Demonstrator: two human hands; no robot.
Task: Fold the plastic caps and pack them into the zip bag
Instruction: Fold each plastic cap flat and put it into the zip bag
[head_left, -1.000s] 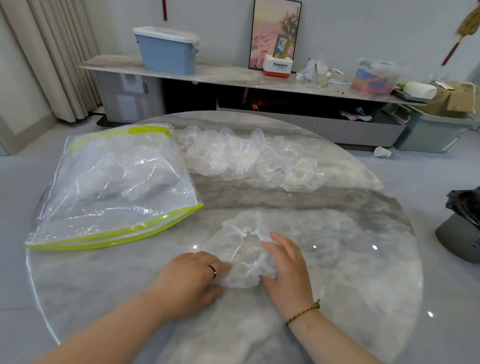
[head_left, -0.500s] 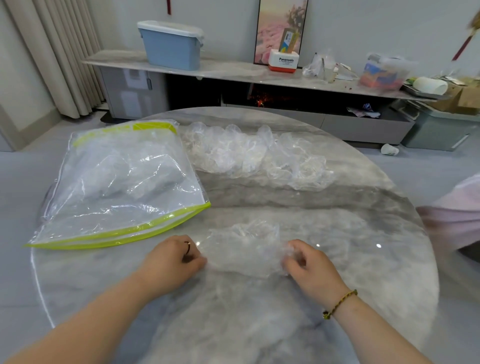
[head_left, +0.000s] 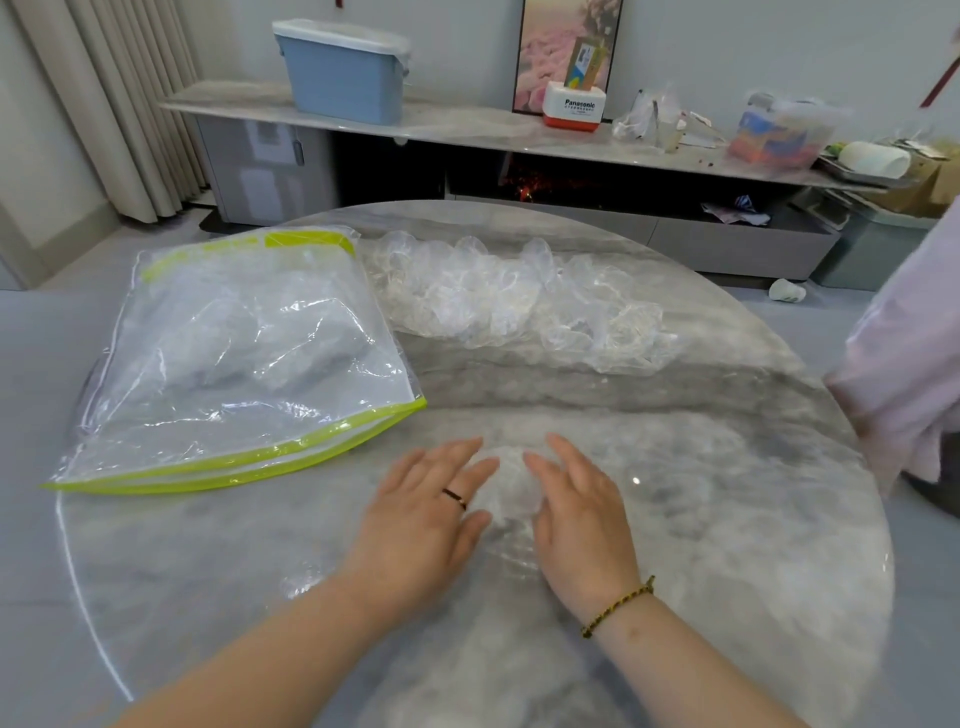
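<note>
1. Half a second ago both hands were curled and pinching the ends of the plastic cap (head_left: 506, 493). Now the left hand (head_left: 431, 512) and right hand (head_left: 576, 512) sit closer together.
2. The fingers (head_left: 462, 454) are straight and flat, gripping nothing and pressing the cap onto the tabletop (head_left: 727, 493).
3. The cap is thin, clear, crinkled film, squashed between and under the palms near the front edge.
4. The zip bag (head_left: 234, 364) is glossy and clear with lime-green edges. It lies to the left, apart from the hands.
5. A ruffled pile of caps (head_left: 519, 306) lies behind.
6. The tabletop is round, polished grey marble.
</note>
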